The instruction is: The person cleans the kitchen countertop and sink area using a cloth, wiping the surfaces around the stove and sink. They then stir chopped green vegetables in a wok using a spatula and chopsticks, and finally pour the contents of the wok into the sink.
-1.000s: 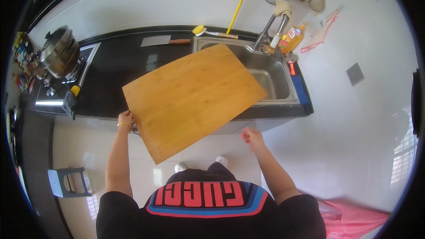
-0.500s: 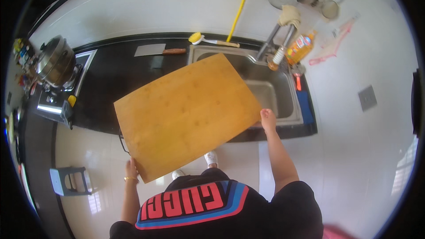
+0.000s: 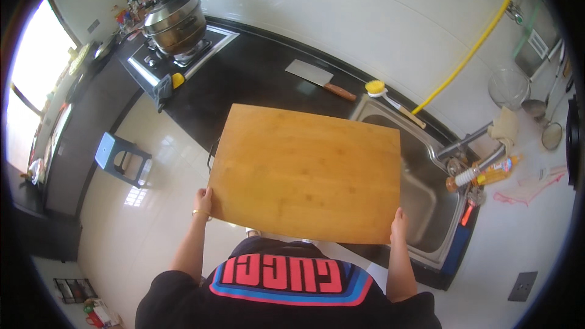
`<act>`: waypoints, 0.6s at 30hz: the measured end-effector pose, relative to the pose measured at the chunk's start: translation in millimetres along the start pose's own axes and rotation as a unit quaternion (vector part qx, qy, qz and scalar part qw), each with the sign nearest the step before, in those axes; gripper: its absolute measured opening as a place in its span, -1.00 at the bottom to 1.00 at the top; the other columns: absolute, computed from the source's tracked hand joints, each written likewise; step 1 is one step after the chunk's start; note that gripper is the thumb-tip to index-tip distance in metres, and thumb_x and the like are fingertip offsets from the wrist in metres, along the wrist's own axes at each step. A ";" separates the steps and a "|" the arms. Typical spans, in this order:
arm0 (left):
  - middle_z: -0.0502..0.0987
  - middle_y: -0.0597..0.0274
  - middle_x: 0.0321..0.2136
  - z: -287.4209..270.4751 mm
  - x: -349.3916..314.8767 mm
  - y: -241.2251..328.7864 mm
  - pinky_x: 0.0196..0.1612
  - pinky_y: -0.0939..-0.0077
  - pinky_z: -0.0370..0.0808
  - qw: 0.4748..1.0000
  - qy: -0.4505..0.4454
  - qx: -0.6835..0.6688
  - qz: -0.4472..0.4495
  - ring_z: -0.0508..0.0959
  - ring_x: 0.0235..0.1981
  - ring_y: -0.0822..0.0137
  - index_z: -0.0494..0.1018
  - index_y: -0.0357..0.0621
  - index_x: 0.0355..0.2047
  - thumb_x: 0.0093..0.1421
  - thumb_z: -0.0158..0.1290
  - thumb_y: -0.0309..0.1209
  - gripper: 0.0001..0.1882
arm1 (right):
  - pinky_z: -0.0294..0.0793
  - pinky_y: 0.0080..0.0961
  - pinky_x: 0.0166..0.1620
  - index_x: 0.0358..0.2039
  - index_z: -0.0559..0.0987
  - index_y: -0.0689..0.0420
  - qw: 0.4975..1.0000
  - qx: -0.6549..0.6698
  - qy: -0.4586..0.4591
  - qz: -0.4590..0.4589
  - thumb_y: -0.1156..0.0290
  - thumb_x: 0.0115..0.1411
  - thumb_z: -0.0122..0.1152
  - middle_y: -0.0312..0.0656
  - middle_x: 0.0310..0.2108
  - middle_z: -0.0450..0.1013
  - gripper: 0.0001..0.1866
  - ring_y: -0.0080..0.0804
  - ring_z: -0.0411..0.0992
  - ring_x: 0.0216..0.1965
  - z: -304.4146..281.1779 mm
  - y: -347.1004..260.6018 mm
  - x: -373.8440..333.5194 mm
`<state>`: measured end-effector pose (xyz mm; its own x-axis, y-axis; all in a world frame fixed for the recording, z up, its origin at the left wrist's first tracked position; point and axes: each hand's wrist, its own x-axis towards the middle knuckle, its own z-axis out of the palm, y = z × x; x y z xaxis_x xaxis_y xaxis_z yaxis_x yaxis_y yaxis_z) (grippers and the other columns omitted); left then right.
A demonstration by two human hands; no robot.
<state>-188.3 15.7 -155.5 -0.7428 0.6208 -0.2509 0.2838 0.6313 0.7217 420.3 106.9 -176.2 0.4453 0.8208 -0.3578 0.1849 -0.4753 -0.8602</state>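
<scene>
A large wooden cutting board (image 3: 304, 173) is held up in front of me, roughly level across the view, over the counter's front edge and part of the sink. My left hand (image 3: 204, 202) grips its near left corner, thumb on top. At the near right corner, my right hand (image 3: 398, 225) is closed on the edge. Most fingers of both hands are hidden under or behind the wood. Part of a dark handle (image 3: 212, 153) shows at the board's left edge. Beyond it, a cleaver (image 3: 314, 74) with a wooden handle lies flat on the black counter (image 3: 256, 79).
The steel sink (image 3: 426, 204) lies to the right, with a faucet (image 3: 466, 143) and a yellow bottle (image 3: 496, 170) behind. A yellow-headed brush (image 3: 390, 100) rests at its back rim. Far left, a steamer pot (image 3: 175, 24) stands on the gas stove (image 3: 146, 61). A blue stool (image 3: 122, 157) is on the floor.
My view has swung to the left, bringing in more of the stove side and window. The board has turned from a slant to nearly level, still in both hands.
</scene>
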 end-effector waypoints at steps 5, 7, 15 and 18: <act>0.50 0.04 -0.47 -20.9 85.1 37.4 -0.36 0.39 0.41 0.999 0.011 0.026 0.036 0.48 -0.46 0.25 0.39 -0.29 -0.32 0.10 0.04 -0.08 -0.56 | 0.26 -0.41 -0.02 -0.10 0.40 0.36 0.999 0.005 0.043 0.019 0.13 0.30 -0.23 -0.01 -0.13 0.41 -0.51 -0.25 0.34 -0.06 60.8 -11.5 -31.6; 0.51 -0.01 -0.46 -20.4 143.0 6.2 -0.35 0.32 0.41 0.995 0.056 0.051 0.071 0.49 -0.45 0.15 0.36 -0.26 -0.35 0.06 0.07 -0.06 -0.56 | 0.28 -0.37 -0.04 -0.12 0.41 0.35 1.000 0.015 0.015 -0.009 0.18 0.29 -0.21 0.00 -0.16 0.42 -0.56 -0.18 0.35 -0.09 84.6 -25.3 -40.6; 0.45 0.03 -0.53 -21.9 192.7 20.6 -0.35 0.29 0.40 0.987 0.054 0.100 0.117 0.46 -0.48 0.10 0.33 -0.25 -0.40 -0.03 0.16 -0.04 -0.51 | 0.33 -0.24 -0.14 -0.14 0.42 0.18 0.862 -0.294 0.125 -0.394 0.35 0.14 0.07 0.02 -0.25 0.41 -0.71 -0.04 0.37 -0.19 182.4 -170.3 -11.7; 0.46 0.05 -0.54 -28.1 184.5 36.6 -0.38 0.34 0.40 0.990 0.021 0.079 0.114 0.46 -0.49 0.16 0.33 -0.25 -0.38 0.00 0.15 -0.10 -0.56 | 0.32 -0.24 -0.10 -0.12 0.40 0.20 0.855 -0.337 0.064 -0.389 0.37 0.09 0.11 0.00 -0.17 0.38 -0.66 -0.04 0.33 -0.12 249.5 -222.0 31.7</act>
<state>-332.0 140.3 -157.3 -0.6715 0.7383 -0.0634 0.5365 0.5435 0.6455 174.7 317.4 -87.2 0.0420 0.9506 0.3074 0.9123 0.0890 -0.3998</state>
